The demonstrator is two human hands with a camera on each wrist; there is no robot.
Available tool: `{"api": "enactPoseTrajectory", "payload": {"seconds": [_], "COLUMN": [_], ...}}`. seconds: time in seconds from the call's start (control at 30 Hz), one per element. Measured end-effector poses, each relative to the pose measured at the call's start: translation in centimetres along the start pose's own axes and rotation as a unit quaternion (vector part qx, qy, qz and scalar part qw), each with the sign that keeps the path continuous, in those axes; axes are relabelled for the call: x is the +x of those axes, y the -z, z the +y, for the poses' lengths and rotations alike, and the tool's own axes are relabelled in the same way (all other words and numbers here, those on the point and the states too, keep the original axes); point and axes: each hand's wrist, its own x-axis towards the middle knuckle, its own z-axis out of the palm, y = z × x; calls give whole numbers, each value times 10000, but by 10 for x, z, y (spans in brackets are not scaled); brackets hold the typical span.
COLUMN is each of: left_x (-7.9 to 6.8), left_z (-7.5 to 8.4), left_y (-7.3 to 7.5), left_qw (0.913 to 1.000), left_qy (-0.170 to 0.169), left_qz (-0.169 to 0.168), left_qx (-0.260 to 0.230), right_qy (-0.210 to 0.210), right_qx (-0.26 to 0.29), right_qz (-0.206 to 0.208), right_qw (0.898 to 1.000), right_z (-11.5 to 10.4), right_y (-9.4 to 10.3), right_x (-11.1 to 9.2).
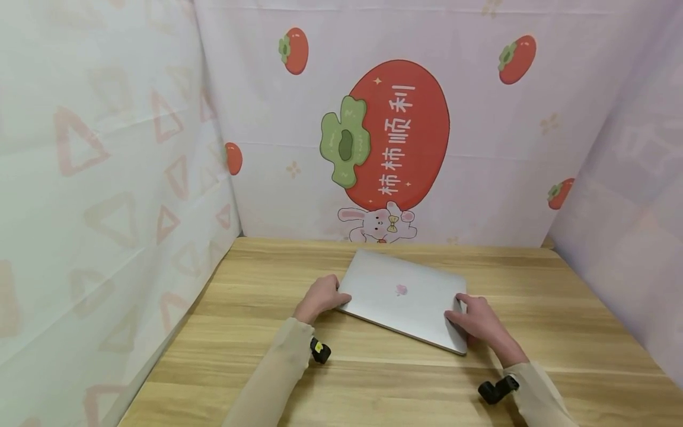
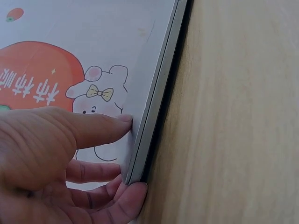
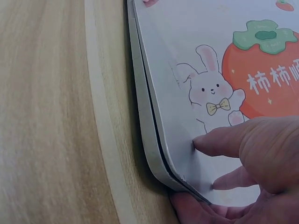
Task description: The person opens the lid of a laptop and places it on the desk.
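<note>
A closed silver laptop lies at a slant on the wooden table, an apple logo on its lid. My left hand grips its left side. In the left wrist view the thumb rests on the shiny lid while curled fingers reach round and under the corner. At the opposite side, my right hand holds the laptop's right edge. The right wrist view has two digits pressing on the lid, with other fingers tucked beneath the rounded corner.
Bare wood of the table surrounds the laptop. Behind stands a fabric backdrop printed with persimmons and a rabbit, mirrored in the lid. Fabric side walls flank the table. Each wrist wears a small black camera.
</note>
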Motion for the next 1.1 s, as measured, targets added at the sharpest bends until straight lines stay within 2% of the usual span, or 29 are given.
{"api": "enactPoseTrajectory", "payload": {"seconds": [0.5, 0.73, 1.1], "left_x": [-4, -7, -11], "left_z": [-3, -7, -7], "left_y": [1, 2, 10], "left_qw": [10000, 9999, 9996], "left_qy": [-7, 82, 92], "left_qz": [44, -50, -192], "left_qx": [84, 102, 205], "right_qy": [-149, -232, 8], "right_qx": [-2, 42, -234], "right_qz": [-227, -306, -243], "right_qw": [9996, 9993, 9994], "right_z": [-11, -10, -15], "right_y": [1, -4, -4], "right_x": [2, 8, 12]}}
